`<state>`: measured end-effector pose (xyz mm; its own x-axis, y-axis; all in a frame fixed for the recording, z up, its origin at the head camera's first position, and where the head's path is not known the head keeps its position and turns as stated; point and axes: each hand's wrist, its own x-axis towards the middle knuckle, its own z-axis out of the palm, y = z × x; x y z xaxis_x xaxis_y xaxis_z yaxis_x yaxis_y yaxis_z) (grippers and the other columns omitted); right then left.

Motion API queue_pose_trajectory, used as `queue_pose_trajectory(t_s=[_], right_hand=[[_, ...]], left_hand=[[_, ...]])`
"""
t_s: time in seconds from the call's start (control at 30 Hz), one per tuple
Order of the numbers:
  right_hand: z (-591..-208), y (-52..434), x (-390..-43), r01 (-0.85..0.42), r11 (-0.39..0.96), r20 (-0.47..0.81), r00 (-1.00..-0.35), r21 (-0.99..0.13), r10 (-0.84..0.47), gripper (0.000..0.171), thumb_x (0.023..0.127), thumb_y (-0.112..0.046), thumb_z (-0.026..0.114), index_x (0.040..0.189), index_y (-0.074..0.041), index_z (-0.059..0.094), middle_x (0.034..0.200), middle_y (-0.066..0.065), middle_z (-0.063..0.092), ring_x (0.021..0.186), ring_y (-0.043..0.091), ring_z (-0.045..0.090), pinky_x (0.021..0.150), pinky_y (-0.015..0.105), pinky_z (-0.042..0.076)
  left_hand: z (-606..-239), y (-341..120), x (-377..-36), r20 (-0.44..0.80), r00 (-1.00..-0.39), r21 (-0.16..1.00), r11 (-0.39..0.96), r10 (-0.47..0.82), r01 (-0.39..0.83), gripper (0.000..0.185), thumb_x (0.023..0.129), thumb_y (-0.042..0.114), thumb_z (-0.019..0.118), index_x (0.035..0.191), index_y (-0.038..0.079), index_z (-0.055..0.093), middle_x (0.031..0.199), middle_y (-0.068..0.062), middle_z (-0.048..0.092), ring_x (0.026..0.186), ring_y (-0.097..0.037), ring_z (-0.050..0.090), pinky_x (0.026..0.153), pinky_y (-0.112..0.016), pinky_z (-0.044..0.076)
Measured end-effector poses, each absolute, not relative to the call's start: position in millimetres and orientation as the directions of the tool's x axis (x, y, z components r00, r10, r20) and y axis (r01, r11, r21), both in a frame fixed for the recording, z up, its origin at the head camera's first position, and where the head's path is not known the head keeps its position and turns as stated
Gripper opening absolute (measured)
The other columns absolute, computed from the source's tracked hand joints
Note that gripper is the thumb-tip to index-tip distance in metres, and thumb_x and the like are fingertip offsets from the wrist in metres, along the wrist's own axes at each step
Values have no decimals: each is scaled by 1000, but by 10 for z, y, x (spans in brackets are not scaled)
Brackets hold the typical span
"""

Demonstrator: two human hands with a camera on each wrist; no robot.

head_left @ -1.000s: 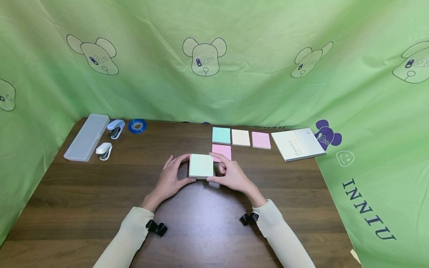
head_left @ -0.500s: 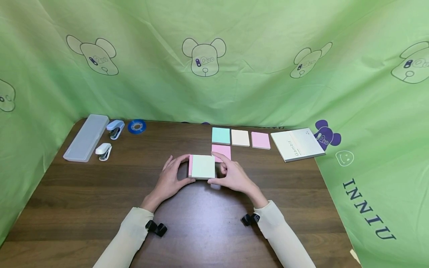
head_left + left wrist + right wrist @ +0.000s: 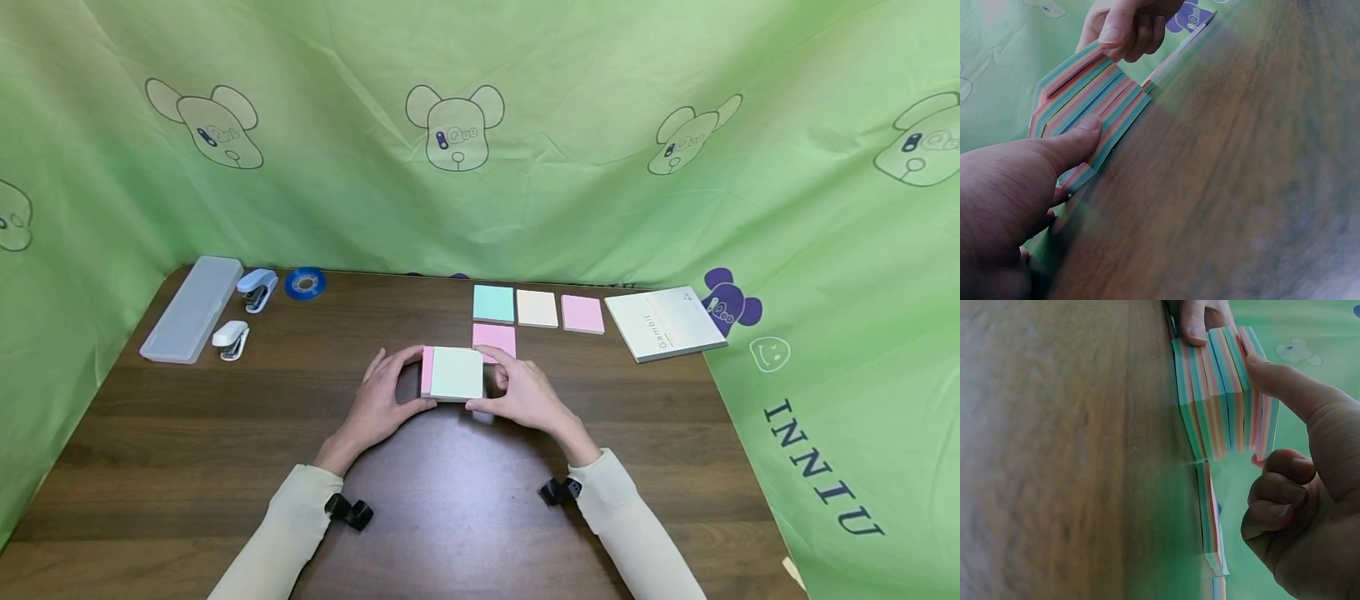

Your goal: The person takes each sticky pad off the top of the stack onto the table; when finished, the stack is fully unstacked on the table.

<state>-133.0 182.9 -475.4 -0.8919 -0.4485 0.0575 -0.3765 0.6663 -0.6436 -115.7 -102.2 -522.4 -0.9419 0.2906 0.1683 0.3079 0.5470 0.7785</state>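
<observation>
— Where now? Middle of the wooden table (image 3: 187, 433), a thick sticky-note block (image 3: 456, 373) pinched from both sides; top pale-green part slid rightward, baring a pink strip (image 3: 427, 371) at its left.

— Hands?

— Left hand (image 3: 378, 404) curled round the block's left edge, thumb (image 3: 1079, 140) pressed on the striped side. Right hand (image 3: 525, 393) gripping the right edge, forefinger along the far side, remaining fingers (image 3: 1275, 497) tucked in (holding nothing themselves).

— Doing it well?

— Probably: steady the lower stack with the left, slide rather than lift with the right, keep the layers square. Mind the pink pad (image 3: 497, 337) lying just behind, touching or nearly so (hard to tell which).
</observation>
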Motion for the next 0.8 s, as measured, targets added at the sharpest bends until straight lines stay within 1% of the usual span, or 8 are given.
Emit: queue_pose_trajectory(t_s=[0.2, 0.4, 0.63, 0.8], right_hand=[[-4738, 1860, -1332, -372, 684, 44, -894, -627, -446, 84, 82, -37, 100, 153, -13, 62, 72, -12, 39, 66, 3, 29, 62, 24, 26], [-4737, 1878, -1326, -375, 668, 54, -892, -642, -449, 81, 81, -34, 100, 150, -11, 63, 72, -13, 38, 66, 3, 29, 62, 24, 27], [-4774, 1910, -1330, -368, 629, 86, -898, -685, -432, 80, 80, -28, 101, 149, -13, 64, 73, -13, 36, 67, 2, 31, 67, 26, 33], [-4784, 1954, -1321, -379, 595, 112, -893, -709, -435, 79, 80, -25, 101, 149, -12, 65, 72, -14, 34, 67, 1, 31, 72, 28, 38]], left_hand=[[-5229, -1029, -1154, 192, -937, 774, 542, 293, 328, 91, 88, 23, 98, 163, 8, 48, 157, -13, 63, 151, -33, 54, 140, -57, 10], [-5240, -1027, -1151, 194, -936, 770, 545, 295, 332, 92, 88, 22, 98, 163, 8, 48, 157, -13, 63, 151, -34, 54, 139, -58, 10], [-5237, -1029, -1152, 189, -937, 772, 545, 295, 328, 92, 88, 23, 98, 163, 8, 48, 157, -13, 63, 151, -33, 54, 139, -58, 10], [-5234, -1025, -1155, 192, -936, 770, 546, 295, 330, 92, 88, 24, 98, 163, 8, 48, 157, -13, 63, 151, -33, 54, 139, -57, 10]])
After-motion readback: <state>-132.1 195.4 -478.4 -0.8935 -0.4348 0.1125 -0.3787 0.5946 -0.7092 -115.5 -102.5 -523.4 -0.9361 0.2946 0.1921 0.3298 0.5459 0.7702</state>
